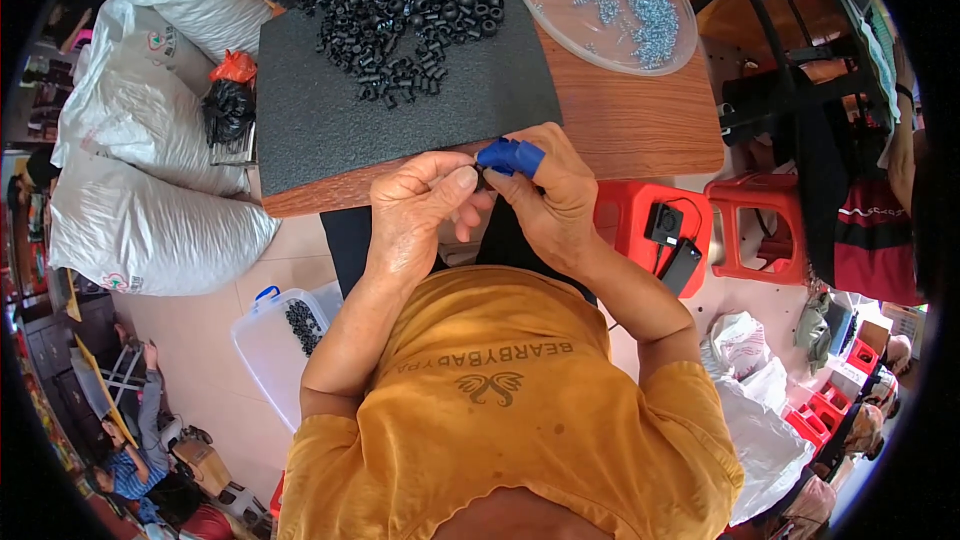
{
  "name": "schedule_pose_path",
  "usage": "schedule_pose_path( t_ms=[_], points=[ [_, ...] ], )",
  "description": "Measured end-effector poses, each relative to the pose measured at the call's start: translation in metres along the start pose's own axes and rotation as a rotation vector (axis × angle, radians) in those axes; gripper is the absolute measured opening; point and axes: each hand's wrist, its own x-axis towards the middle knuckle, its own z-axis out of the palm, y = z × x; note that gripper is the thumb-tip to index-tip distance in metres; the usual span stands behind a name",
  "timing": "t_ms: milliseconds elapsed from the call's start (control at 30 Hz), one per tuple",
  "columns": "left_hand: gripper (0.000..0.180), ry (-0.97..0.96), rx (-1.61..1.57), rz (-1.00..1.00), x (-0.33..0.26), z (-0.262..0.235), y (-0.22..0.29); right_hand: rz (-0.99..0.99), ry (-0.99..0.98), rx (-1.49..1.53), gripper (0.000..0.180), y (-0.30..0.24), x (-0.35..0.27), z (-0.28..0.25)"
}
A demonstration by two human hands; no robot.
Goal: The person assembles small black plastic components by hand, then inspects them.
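Just past the near edge of the wooden table, my left hand (425,195) has its thumb and index finger pinched together. My right hand (552,198) meets it fingertip to fingertip, with blue wrapping (510,155) around its fingers. A small dark piece shows between the two sets of fingertips, mostly hidden by them, so its kind does not show. Beyond the hands, a heap of small black ribbed parts (405,30) lies on a dark grey mat (310,125). A round clear lid (560,25) at the far right holds many small bluish metal pieces.
White stuffed sacks (150,160) stand left of the table. A clear plastic box (265,350) with some black parts sits at lower left. On the right are red stools (760,225), one with a black adapter (663,224) on it. The wooden table (630,120) shows beside the mat.
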Motion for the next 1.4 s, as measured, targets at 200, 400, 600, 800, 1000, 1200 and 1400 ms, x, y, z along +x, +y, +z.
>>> schedule_pose_path(
  t_ms=[200, 400, 600, 800, 1000, 1200, 1400],
  points=[
    [0.016, 0.020, -0.030, 0.014, 0.001, 0.002, -0.002, 0.012, -0.028, -0.020, 0.023, 0.000, -0.003, 0.000],
    [0.012, 0.075, -0.091, -0.043, 0.002, -0.001, -0.005, 0.053, -0.107, 0.029, 0.024, -0.003, -0.004, -0.001],
    [0.010, 0.103, -0.163, 0.009, 0.003, -0.004, -0.007, -0.009, -0.145, -0.081, 0.028, -0.006, 0.002, -0.001],
    [0.009, 0.121, -0.114, 0.056, 0.003, 0.001, -0.009, -0.148, -0.229, -0.211, 0.028, -0.003, 0.006, 0.005],
    [0.010, 0.116, -0.097, 0.034, 0.001, 0.005, -0.005, -0.232, -0.288, -0.277, 0.026, -0.001, 0.008, 0.005],
    [0.010, 0.116, -0.056, 0.028, -0.001, 0.003, -0.003, -0.321, -0.300, -0.340, 0.024, 0.004, 0.009, 0.008],
    [0.013, 0.074, -0.066, -0.023, 0.000, -0.001, 0.000, -0.401, -0.275, -0.318, 0.025, 0.009, 0.013, 0.008]
  ],
)
